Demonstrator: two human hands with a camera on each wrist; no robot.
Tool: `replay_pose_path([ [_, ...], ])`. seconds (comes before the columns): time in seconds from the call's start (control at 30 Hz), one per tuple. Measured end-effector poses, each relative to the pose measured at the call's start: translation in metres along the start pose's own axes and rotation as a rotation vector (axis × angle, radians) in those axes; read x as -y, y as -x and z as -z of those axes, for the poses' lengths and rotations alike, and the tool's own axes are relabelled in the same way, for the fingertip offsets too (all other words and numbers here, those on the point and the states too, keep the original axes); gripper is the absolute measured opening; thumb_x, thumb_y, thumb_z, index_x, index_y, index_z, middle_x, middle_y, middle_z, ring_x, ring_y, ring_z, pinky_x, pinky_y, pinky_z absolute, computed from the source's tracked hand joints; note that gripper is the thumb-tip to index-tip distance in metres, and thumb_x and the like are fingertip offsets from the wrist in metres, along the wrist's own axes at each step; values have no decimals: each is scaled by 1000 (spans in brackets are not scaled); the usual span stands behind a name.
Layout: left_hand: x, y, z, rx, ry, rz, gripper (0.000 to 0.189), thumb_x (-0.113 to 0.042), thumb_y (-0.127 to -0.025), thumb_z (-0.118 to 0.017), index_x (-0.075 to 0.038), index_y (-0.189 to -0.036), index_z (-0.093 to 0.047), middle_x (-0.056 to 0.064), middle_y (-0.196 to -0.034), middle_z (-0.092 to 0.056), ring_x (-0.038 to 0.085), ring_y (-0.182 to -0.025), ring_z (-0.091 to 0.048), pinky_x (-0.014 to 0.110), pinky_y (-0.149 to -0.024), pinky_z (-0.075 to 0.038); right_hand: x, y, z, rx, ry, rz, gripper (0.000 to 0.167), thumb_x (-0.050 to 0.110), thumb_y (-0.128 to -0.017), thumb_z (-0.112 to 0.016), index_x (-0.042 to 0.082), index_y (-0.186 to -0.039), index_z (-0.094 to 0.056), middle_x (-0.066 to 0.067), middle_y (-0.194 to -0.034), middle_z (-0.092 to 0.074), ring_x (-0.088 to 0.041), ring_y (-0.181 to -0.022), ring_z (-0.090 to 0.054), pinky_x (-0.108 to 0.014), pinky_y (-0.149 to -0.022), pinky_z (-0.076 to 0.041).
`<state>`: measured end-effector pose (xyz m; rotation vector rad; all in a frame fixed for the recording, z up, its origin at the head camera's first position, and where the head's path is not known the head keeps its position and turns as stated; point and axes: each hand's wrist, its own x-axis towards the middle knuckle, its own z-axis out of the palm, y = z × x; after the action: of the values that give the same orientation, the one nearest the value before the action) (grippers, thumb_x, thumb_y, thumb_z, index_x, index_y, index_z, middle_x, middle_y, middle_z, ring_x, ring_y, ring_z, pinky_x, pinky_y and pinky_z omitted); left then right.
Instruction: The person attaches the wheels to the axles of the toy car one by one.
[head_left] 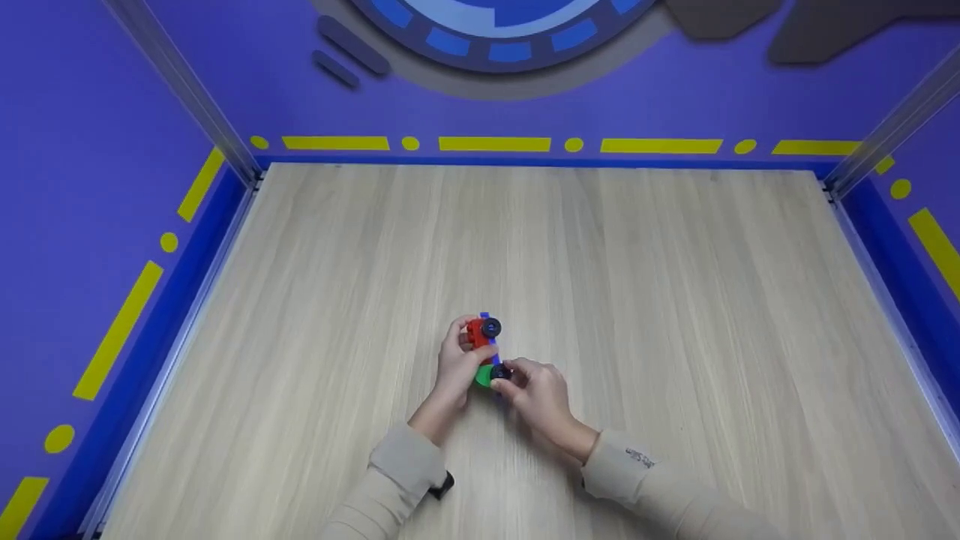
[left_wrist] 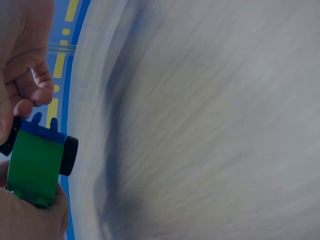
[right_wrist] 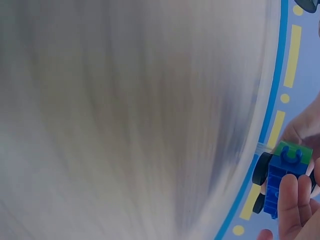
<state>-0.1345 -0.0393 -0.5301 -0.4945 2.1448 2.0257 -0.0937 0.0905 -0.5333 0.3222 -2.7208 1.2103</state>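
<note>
A toy car built of bricks, with a red part, a green part and a blue base, is held on its side low over the table. My left hand grips its body, the thumb lying across the red part. At the car's near end, my right hand pinches a black wheel between thumb and fingers. Another black wheel sits at the far end. Along one side in the right wrist view are two black wheels, while fingers partly cover the base's underside.
The wood-grain table stretches around both hands. Blue panels with yellow markings stand along its back and sides, joined by metal corner posts. A black band shows at the left sleeve.
</note>
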Motion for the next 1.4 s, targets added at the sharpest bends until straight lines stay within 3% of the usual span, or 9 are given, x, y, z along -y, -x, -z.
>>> replay_pose_path([
  [0.27,1,-2,0,-17,-8,-8,51,-5,-75,-64,-14,-121,-45,12,-108,-51,24,-99,-45,33,-81,-39,0,-1,-4,-38,-28,26,26,30,-70,-70,9,-86,-67,5,-64,-58,-4,-60,-47,-20,-57,-38],
  [0.73,4,-3,3,-35,-19,14,51,-7,-76,-64,-12,-123,-44,12,-104,-50,20,-91,-46,31,-77,-36,-5,-1,-8,6,-21,110,25,22,-70,-71,7,-90,-66,2,-71,-62,-6,-64,-49,-24,-62,-39],
  [1.03,7,-3,4,-43,-35,21,48,-6,-76,-63,-13,-120,-45,12,-103,-51,22,-93,-47,33,-81,-36,-10,-2,-9,39,-22,185,31,26,-73,-67,3,-94,-65,-2,-80,-66,-7,-67,-52,-25,-64,-41],
  [1.4,5,-2,4,-20,-57,3,47,-5,-75,-64,-14,-118,-47,10,-100,-51,20,-91,-47,28,-75,-39,-10,-5,0,179,-93,165,31,18,-74,-68,3,-100,-64,-4,-85,-66,-8,-70,-54,-22,-63,-46],
])
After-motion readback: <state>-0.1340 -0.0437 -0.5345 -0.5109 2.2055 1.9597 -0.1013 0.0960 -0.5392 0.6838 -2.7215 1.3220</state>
